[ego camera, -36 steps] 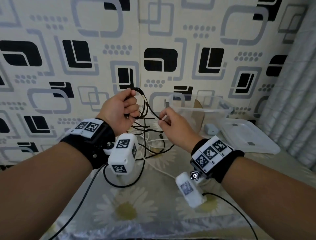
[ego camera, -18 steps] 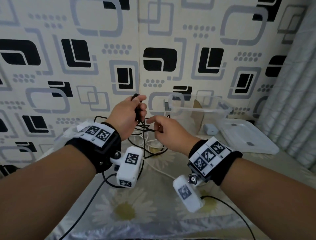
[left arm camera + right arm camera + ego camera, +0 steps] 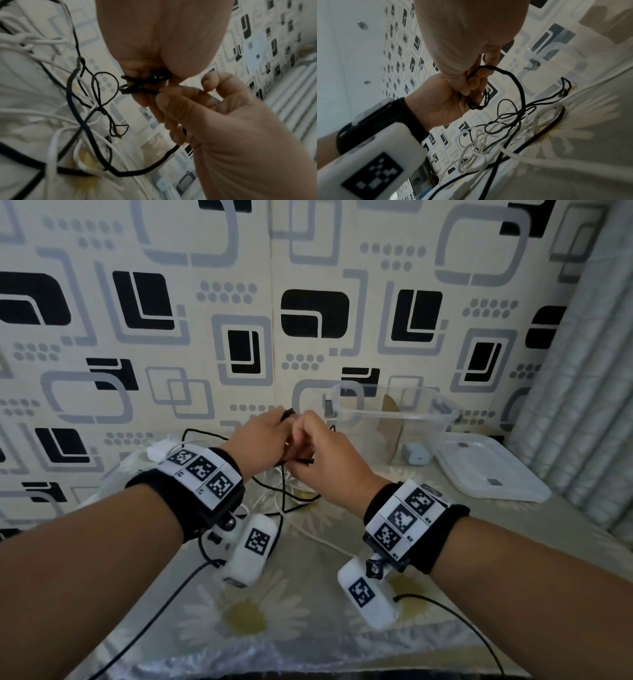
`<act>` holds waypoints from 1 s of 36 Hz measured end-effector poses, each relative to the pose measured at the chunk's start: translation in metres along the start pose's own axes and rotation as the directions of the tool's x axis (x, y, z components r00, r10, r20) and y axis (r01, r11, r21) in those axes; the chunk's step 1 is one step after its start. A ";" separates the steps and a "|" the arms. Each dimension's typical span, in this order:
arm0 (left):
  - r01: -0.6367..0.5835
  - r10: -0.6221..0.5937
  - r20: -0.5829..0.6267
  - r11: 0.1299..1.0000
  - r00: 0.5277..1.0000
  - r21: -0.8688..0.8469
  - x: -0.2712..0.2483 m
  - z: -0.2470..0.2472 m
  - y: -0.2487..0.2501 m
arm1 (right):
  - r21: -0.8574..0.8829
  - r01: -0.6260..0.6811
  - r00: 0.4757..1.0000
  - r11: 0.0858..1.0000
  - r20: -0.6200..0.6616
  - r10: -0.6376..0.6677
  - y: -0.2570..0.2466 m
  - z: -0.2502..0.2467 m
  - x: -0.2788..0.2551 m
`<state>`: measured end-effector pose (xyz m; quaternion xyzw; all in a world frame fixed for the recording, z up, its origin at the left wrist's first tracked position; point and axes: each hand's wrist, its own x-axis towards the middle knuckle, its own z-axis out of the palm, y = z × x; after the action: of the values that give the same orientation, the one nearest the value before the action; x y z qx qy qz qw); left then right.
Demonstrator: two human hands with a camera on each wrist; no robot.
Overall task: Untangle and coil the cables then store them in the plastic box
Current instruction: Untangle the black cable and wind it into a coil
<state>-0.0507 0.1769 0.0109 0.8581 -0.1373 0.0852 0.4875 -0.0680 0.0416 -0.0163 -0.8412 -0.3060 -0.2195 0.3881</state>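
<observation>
A thin black cable (image 3: 137,86) is gathered in small loops in my left hand (image 3: 265,436), whose fingers curl round the bundle. My right hand (image 3: 318,451) is pressed up against it and pinches a strand of the same black cable (image 3: 520,86) beside the loops. The rest of that cable hangs down into a tangle with white cables (image 3: 476,151) lying on the flowered tablecloth (image 3: 246,611). The clear plastic box (image 3: 442,419) stands open just behind and to the right of my hands. Its inside is partly hidden by glare.
The box's lid (image 3: 489,474) lies flat at the right, near a grey curtain (image 3: 582,405). A small pale blue charger (image 3: 416,454) sits beside the box. A patterned wall (image 3: 205,302) closes the back. Wrist-camera leads trail over the front edge.
My hands have come together and dropped lower and further from me. The right hand moved left until it touched the left, bringing a strand of black cable to the loops.
</observation>
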 end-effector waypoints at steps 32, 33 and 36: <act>-0.047 -0.221 0.610 0.919 0.761 0.392 -0.016 -0.017 0.012 | -0.205 -0.006 0.993 0.979 0.116 0.030 0.008 -0.029 0.007; -0.078 -0.205 0.564 0.896 0.800 0.437 -0.016 -0.016 0.009 | -0.155 -0.027 0.994 0.988 0.100 0.043 0.010 -0.030 0.007; -0.046 -0.185 0.469 0.898 0.864 0.438 -0.015 -0.017 0.001 | -0.034 -0.096 0.994 0.995 0.041 0.097 0.012 -0.030 0.007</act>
<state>-0.0657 0.1933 0.0164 0.9418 -0.2040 -0.1290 0.2341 -0.0582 0.0141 -0.0001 -0.8655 -0.2696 -0.1876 0.3783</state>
